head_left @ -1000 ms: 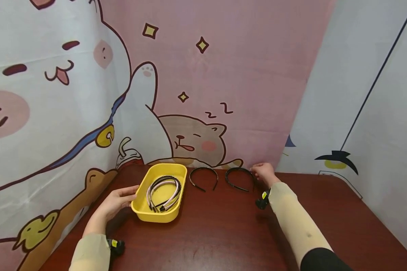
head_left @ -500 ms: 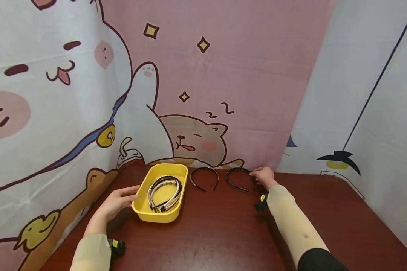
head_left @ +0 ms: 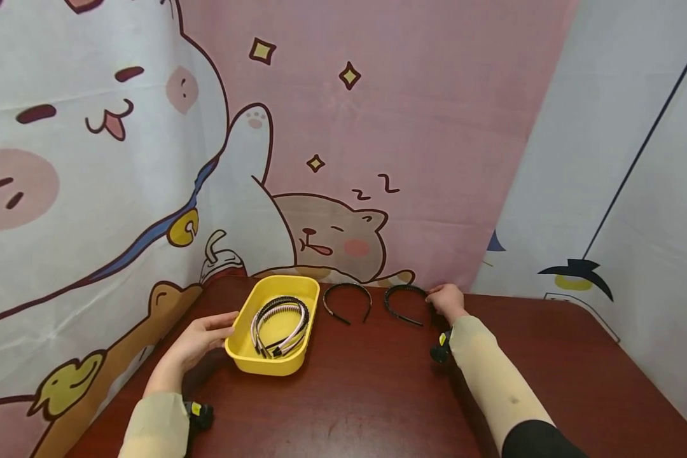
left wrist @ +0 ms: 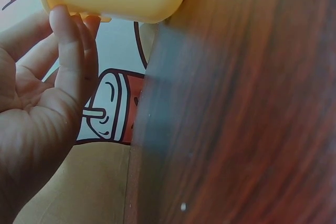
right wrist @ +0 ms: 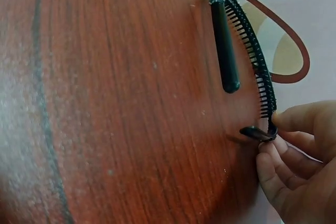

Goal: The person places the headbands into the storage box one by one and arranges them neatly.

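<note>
A black toothed headband [right wrist: 254, 51] stands at the back of the table; in the head view it is the right-hand headband [head_left: 390, 311]. My right hand [head_left: 448, 301] pinches its near end between thumb and fingers [right wrist: 294, 169]. A second dark headband [head_left: 326, 305] sits to its left. On the left is a yellow plastic basket [head_left: 271, 367], holding several headbands [head_left: 255, 327], black and pale pink. The fingertips of my left hand [head_left: 197, 343] touch the basket's left wall, with its fingers [left wrist: 67, 51] fairly straight in the left wrist view.
A reddish-brown wooden table [head_left: 372, 394] carries everything. A cartoon-printed cloth [head_left: 435, 127] hangs along its back and left sides. Small black cameras, such as the right wrist camera [head_left: 441, 348], are strapped to both wrists.
The whole head view has shifted slightly to the right. My right hand has dipped a little at the headband's end; the left hand stays against the basket.
</note>
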The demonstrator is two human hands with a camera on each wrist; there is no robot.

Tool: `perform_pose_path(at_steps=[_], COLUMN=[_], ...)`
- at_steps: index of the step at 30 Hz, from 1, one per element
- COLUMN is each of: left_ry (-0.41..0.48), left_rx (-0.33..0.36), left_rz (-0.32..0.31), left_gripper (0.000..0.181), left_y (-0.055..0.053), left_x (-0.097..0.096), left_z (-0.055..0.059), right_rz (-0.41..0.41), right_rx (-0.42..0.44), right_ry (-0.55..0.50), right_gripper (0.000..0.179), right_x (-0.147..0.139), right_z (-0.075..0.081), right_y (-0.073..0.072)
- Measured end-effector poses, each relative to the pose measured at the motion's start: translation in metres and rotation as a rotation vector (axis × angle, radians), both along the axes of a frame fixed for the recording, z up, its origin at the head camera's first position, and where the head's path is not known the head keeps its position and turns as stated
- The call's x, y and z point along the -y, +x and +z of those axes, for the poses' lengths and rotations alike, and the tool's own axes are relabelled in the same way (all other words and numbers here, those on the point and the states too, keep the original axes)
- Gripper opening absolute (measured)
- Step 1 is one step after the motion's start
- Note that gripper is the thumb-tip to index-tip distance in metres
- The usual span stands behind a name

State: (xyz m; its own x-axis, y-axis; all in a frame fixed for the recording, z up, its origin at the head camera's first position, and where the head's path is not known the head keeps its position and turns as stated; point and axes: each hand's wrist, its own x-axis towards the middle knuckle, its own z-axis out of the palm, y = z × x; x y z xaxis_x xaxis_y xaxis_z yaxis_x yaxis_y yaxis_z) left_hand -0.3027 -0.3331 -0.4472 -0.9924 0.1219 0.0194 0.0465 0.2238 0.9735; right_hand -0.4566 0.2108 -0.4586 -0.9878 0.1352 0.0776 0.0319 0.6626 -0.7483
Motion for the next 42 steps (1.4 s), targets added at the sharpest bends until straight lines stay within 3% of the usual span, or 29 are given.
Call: perform_pose_path(at_steps=[9,15,19,29,37,42], left_ry=[0.007,0.002,0.002,-0.006,-0.001,0.008], left_rx=[0.005,-0.007,-0.012,-0.010,0.003,0.000], left_rz=[-0.002,-0.005,-0.011,-0.012,-0.008,-0.017], left_gripper=[0.055,0.054,0.055,0.057,0.055,0.056], left_y=[-0.003,-0.004,-0.004,-0.002,0.000,0.002], left_x=[-0.001,-0.002,-0.002,0.000,0.000,0.000], left_z=[0.003,0.004,0.005,0.002,0.000,0.000], right_rz=[0.011,0.026,0.031,0.094,0.192,0.226], right_rx=[0.001,0.050,0.098,0.245,0.328,0.367], right_ry=[-0.016,-0.204,-0.300,-0.412,-0.428,-0.438], right_gripper=[0.016,0.016,0.022,0.046,0.051,0.041], right_x=[-0.005,-0.009,-0.011,-0.017,-0.023,-0.025], right_z=[0.004,0.009,0.011,0.010,0.008,0.007], right_y=[0.004,0.006,0.007,0.015,0.018,0.019])
